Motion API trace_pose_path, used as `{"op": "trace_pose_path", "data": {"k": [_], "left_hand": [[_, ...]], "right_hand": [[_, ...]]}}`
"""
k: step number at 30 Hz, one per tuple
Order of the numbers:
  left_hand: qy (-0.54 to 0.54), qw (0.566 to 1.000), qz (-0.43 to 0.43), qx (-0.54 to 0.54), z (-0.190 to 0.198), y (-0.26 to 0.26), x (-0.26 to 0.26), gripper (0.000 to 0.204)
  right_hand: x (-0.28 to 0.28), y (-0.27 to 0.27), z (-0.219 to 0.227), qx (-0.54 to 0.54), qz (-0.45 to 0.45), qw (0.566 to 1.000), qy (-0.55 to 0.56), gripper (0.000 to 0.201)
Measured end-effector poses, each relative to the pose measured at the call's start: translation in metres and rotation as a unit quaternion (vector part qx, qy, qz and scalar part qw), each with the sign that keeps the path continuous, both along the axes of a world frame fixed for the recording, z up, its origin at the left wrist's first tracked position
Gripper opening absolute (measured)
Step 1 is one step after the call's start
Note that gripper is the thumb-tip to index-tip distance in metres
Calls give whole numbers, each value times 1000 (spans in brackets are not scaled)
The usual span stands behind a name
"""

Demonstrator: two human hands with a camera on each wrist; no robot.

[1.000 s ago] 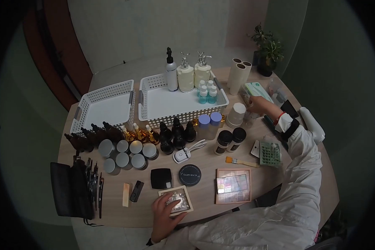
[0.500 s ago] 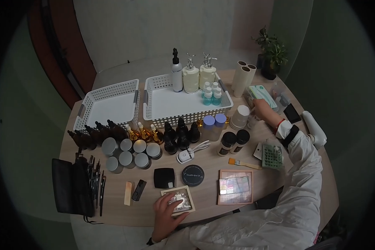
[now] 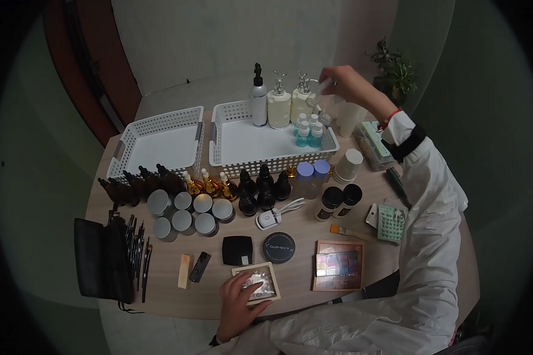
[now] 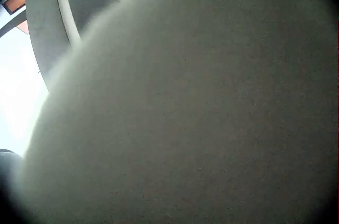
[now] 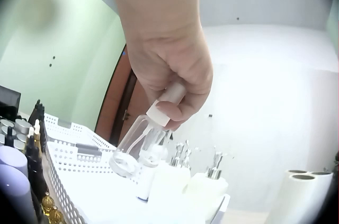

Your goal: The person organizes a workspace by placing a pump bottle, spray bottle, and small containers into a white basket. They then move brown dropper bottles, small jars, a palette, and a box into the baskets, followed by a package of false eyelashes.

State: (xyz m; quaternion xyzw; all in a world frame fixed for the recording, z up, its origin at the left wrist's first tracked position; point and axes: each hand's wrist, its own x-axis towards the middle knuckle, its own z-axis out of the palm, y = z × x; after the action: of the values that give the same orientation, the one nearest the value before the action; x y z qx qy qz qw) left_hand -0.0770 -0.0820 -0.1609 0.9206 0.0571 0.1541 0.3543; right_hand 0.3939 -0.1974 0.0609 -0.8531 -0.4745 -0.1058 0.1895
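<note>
Right wrist view gives me the best look: a clear bottle (image 5: pixel 132 142) hangs aslant from the person's right hand (image 5: pixel 172 60), white cap (image 5: pixel 160 113) uppermost. Seen from the head, it is in the air by the right end of the basket (image 3: pixel 234 109), near the cream pump bottles (image 3: pixel 279 109) and just behind the small teal bottles (image 3: pixel 302 137). Through so much clear plastic I can't tell whether a second bottle hangs alongside.

I'd carry it with a steady wrist, lift the base well clear of the metal spouts, and bring it upright before lowering it anywhere, since a tilted base would likely tip. A light but firm hold should do.

The right fingers are curled in, pinching the cap between thumb and fingers, with no gap left. The left hand (image 3: pixel 238 305) lies loosely over a small framed box (image 3: pixel 275 278), fingers spread across its top, grasping nothing.
</note>
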Motion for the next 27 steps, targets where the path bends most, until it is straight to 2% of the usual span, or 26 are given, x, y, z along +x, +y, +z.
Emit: {"op": "trace_pose_path", "data": {"k": [3, 6, 7, 9, 14, 17, 21, 23, 27], "left_hand": [[-13, 1000, 0, 6, -2, 1, 0, 49], [-29, 1000, -9, 3, -5, 3, 0, 49], [-30, 1000, -9, 3, -4, 3, 1, 49], [-26, 1000, -9, 3, -4, 4, 1, 49], [-18, 1000, -12, 5, -3, 6, 3, 49], [-14, 1000, -12, 8, -3, 6, 3, 49], [-9, 1000, -14, 10, -1, 7, 3, 50], [-8, 1000, -15, 12, -1, 6, 3, 50], [-4, 1000, -17, 17, 1, 7, 4, 50]], "right_hand": [[-10, 52, -15, -73, -54, 990, 110, 25], [14, 88, -55, -158, -46, 984, 67, 29], [22, 94, -67, -157, -44, 985, 65, 29], [38, 104, -91, -195, -10, 981, 5, 30], [65, 116, -134, -192, -19, 979, -62, 26], [59, 117, -140, -198, -55, 977, -61, 25], [78, 118, -165, -181, -32, 980, -71, 24], [77, 120, -169, -185, -79, 977, -68, 23], [62, 118, -149, -195, -55, 978, -55, 24]]}}
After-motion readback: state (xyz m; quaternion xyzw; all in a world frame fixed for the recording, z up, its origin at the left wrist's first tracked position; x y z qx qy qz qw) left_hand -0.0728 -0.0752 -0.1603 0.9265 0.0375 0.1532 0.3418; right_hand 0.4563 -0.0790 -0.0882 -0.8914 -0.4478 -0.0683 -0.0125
